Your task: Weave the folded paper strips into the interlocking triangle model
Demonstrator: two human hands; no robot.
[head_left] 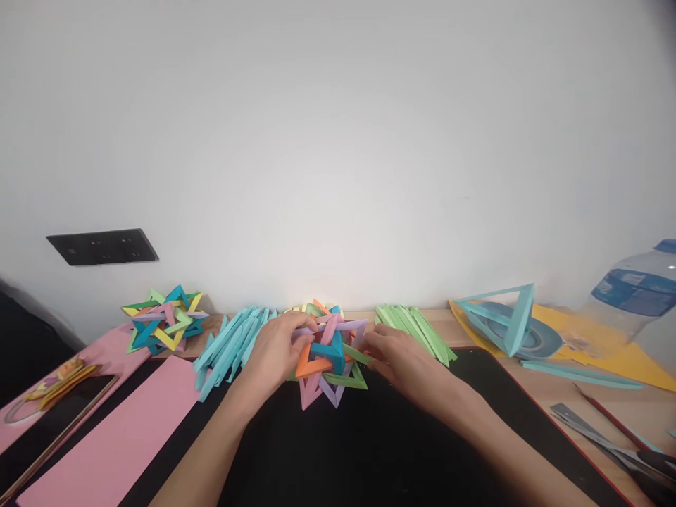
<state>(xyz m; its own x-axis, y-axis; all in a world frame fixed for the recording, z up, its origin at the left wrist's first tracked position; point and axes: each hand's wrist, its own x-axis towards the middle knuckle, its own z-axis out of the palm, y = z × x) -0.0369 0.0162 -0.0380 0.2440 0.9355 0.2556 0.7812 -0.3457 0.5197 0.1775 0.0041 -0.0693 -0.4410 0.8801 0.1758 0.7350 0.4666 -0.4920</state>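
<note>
Between my two hands is a many-coloured folded-paper star ball [332, 352], made of interlocked orange, blue, purple, pink and green struts. My left hand [275, 352] grips its upper left side, thumb and fingers closed on a strut. On the other side my right hand [404, 362] has its fingers curled against the green and purple struts. Part of another paper piece in yellow and orange shows just behind the ball, mostly hidden. Light-blue folded paper strips [235, 345] lie left of my left hand, and green folded strips [415, 329] lie beyond my right hand.
Another paper star ball [166, 320] rests at the back left, near pink paper [116, 429] and a phone [58, 429]. At right are a blue plate [546, 339] with a light-blue paper frame [520, 320], scissors [607, 440], a pencil [615, 415] and a water bottle [639, 289]. A wall stands behind.
</note>
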